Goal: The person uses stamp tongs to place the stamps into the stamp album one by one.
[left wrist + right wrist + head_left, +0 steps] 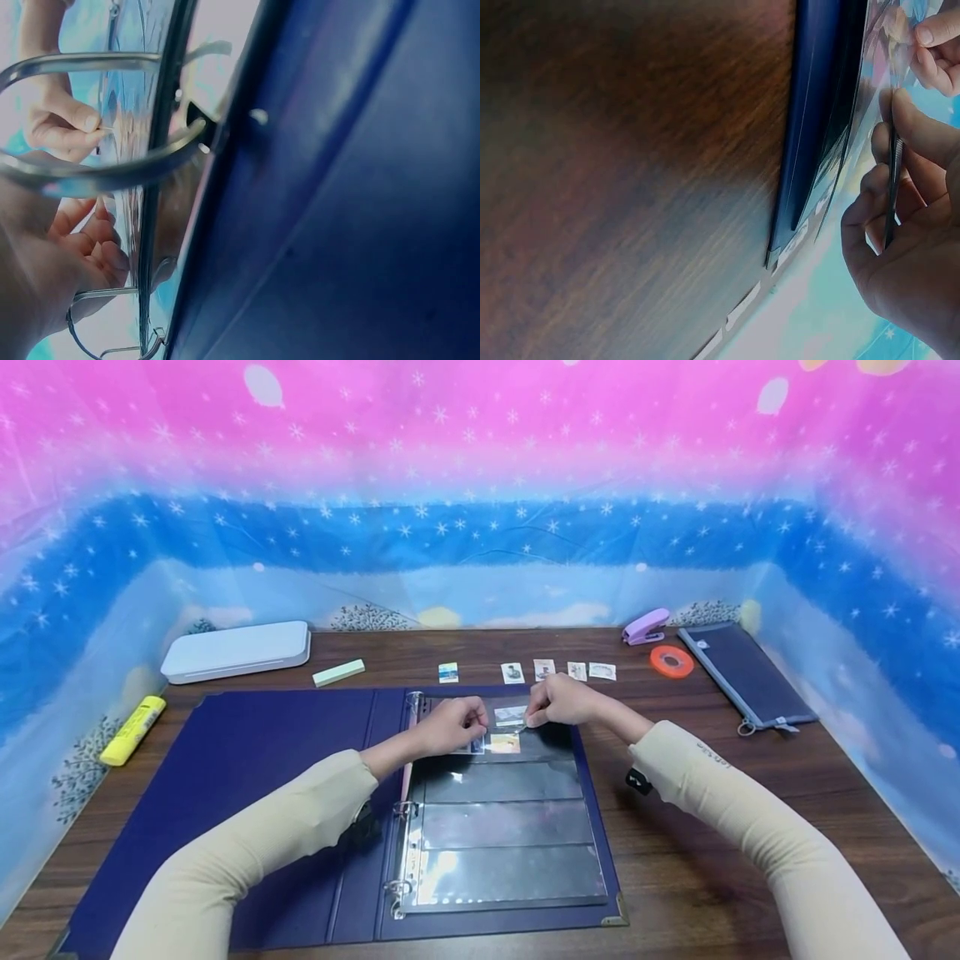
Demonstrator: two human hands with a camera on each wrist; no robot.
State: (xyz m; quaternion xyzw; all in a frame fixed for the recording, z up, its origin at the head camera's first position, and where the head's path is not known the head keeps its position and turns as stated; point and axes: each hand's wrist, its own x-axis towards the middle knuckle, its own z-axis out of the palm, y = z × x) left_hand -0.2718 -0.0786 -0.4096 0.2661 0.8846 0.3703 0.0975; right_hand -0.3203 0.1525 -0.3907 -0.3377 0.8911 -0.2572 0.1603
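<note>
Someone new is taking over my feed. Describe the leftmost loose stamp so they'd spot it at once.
Find the open navy binder on the wooden table. Just beyond its far edge lies a row of five loose stamps. The leftmost stamp sits across the row's widest gap and looks mostly blue, while its neighbours look pale.

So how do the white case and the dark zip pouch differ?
The white case is thick with rounded corners; the dark zip pouch looks thin and flat. The case lies at the left, the pouch at the right. The pouch has a ring; none shows on the case. Both lie on the table.
</note>
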